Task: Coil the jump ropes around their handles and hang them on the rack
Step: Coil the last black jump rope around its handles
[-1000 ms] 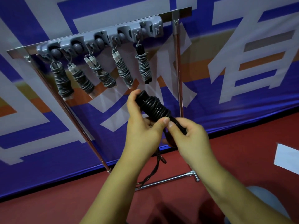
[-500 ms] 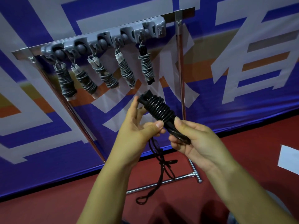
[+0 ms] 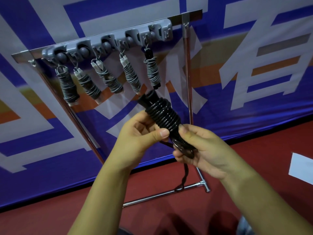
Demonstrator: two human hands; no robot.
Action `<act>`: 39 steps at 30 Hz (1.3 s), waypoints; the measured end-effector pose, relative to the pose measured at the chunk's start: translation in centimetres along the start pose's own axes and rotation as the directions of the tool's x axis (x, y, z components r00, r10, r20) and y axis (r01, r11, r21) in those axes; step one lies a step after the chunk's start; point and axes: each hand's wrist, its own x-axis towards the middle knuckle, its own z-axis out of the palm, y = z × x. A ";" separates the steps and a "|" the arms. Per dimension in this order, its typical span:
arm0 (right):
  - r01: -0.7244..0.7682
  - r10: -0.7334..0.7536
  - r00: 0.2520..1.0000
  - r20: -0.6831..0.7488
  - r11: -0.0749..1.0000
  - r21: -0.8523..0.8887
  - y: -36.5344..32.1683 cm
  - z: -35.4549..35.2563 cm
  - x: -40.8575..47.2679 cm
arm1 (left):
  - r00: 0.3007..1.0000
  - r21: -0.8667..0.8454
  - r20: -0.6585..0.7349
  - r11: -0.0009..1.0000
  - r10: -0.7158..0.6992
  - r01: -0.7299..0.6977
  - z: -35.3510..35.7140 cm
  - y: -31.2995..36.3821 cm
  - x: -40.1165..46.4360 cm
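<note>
A black jump rope (image 3: 162, 114) is coiled tightly around its pair of handles, held tilted in front of the rack. My left hand (image 3: 142, 134) grips the coiled bundle at its middle, thumb pressed on the wraps. My right hand (image 3: 199, 148) curls around the lower end of the handles and the rope's last loop. A short loose tail (image 3: 183, 178) hangs below it. Several coiled grey jump ropes (image 3: 130, 77) hang from the grey hook strip (image 3: 108, 43) on the metal rack (image 3: 188, 68).
A blue, white and orange banner (image 3: 254, 65) covers the wall behind the rack. The rack's foot bar (image 3: 169, 194) lies on the red floor. A white sheet (image 3: 301, 168) lies on the floor at the right. The strip's rightmost hook (image 3: 165, 32) holds nothing.
The hanging tail of black rope has become much shorter as more of it went around the handles. My right hand has closed over the lower end of the bundle.
</note>
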 end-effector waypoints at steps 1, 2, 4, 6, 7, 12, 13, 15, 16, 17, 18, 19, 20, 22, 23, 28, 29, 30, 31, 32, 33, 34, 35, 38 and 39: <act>0.048 -0.052 0.997 -0.049 0.995 -0.082 0.5 -0.3 0.2 | 1.000 0.029 -0.021 1.000 -0.008 0.008 0.2 -0.1 -0.1; 0.108 -0.131 0.985 -0.113 0.976 -0.191 0.9 -0.5 0.4 | 0.999 0.050 -0.046 0.999 -0.016 0.018 0.4 -0.1 -0.1; 0.229 -0.330 0.930 -0.160 0.863 -0.450 1.8 -0.8 0.5 | 0.994 0.076 -0.106 0.997 -0.026 0.034 0.9 -0.2 -0.3; 0.294 -0.454 0.885 -0.101 0.714 -0.635 2.6 -0.8 0.4 | 0.987 0.082 -0.156 0.996 -0.032 0.045 1.6 -0.1 -0.4; 0.299 -0.494 0.864 -0.095 0.657 -0.692 3.0 -0.8 0.5 | 0.984 0.087 -0.174 0.995 -0.033 0.049 1.9 -0.1 -0.4; 0.304 -0.631 0.768 -0.112 0.512 -0.803 3.5 -1.0 0.8 | 0.978 0.103 -0.206 0.993 -0.039 0.061 3.1 0.2 -0.7; 0.313 -0.640 0.761 -0.103 0.502 -0.806 3.5 -1.0 0.8 | 0.979 0.087 -0.199 0.994 -0.045 0.063 3.1 0.2 -0.7; 0.332 -0.651 0.753 -0.090 0.495 -0.803 3.4 -1.1 0.6 | 0.980 0.021 -0.185 0.997 -0.070 0.075 2.9 0.4 -0.7; 0.334 -0.645 0.758 -0.094 0.509 -0.793 3.3 -1.1 0.5 | 0.980 -0.010 -0.182 0.996 -0.084 0.084 2.8 0.4 -0.7; 0.335 -0.631 0.769 -0.101 0.532 -0.777 3.1 -1.2 0.5 | 0.979 -0.034 -0.181 0.995 -0.097 0.092 2.6 0.4 -0.7; 0.336 -0.613 0.784 -0.104 0.559 -0.758 2.9 -1.2 0.4 | 0.979 -0.056 -0.174 0.993 -0.110 0.101 2.3 0.4 -0.8; 0.343 -0.596 0.796 -0.103 0.584 -0.736 2.8 -1.2 0.3 | 0.979 -0.077 -0.160 0.990 -0.125 0.114 2.1 0.4 -0.8; 0.350 -0.581 0.807 -0.104 0.614 -0.707 2.7 -1.2 0.2 | 0.980 -0.096 -0.133 0.986 -0.147 0.135 1.8 0.5 -0.9; 0.366 -0.556 0.822 -0.123 0.680 -0.636 2.5 -1.1 0.0 | 0.978 -0.127 -0.057 0.973 -0.199 0.191 1.0 0.6 -1.0; 0.369 -0.545 0.828 -0.133 0.708 -0.602 2.5 -1.1 0.0 | 0.975 -0.136 -0.015 0.966 -0.223 0.219 0.6 0.7 -1.0; 0.375 -0.508 0.846 -0.165 0.784 -0.495 2.5 -0.4 -0.4 | 0.947 -0.082 0.133 0.949 -0.293 0.305 -1.1 1.1 -1.0; 0.383 -0.510 0.844 -0.166 0.789 -0.481 2.4 -0.2 -0.5 | 0.942 -0.043 0.141 0.949 -0.304 0.313 -1.2 1.1 -1.0; 0.388 -0.510 0.844 -0.167 0.796 -0.465 2.3 0.0 -0.6 | 0.937 0.004 0.137 0.946 -0.321 0.324 -1.3 1.2 -1.0; 0.388 -0.504 0.847 -0.169 0.804 -0.451 2.2 0.1 -0.7 | 0.933 0.058 0.133 0.942 -0.335 0.330 -1.4 1.3 -1.0; 0.383 -0.491 0.854 -0.172 0.818 -0.430 2.2 0.2 -0.7 | 0.930 0.114 0.130 0.937 -0.344 0.331 -1.5 1.4 -1.0; 0.371 -0.469 0.865 -0.179 0.837 -0.401 2.2 0.3 -0.7 | 0.928 0.166 0.129 0.930 -0.349 0.327 -1.5 1.6 -0.9; 0.355 -0.444 0.876 -0.189 0.858 -0.371 2.2 0.4 -0.7 | 0.928 0.206 0.124 0.924 -0.352 0.323 -1.6 1.7 -0.9; 0.339 -0.421 0.885 -0.201 0.876 -0.342 2.2 0.4 -0.6 | 0.927 0.239 0.117 0.916 -0.357 0.322 -1.7 1.6 -0.8; 0.307 -0.363 0.899 -0.243 0.921 -0.241 1.8 0.4 -0.6 | 0.920 0.278 0.112 0.900 -0.377 0.335 -1.5 1.5 -0.7; 0.297 -0.346 0.905 -0.247 0.930 -0.216 1.6 0.3 -0.6 | 0.919 0.272 0.115 0.902 -0.376 0.335 -1.5 1.3 -0.8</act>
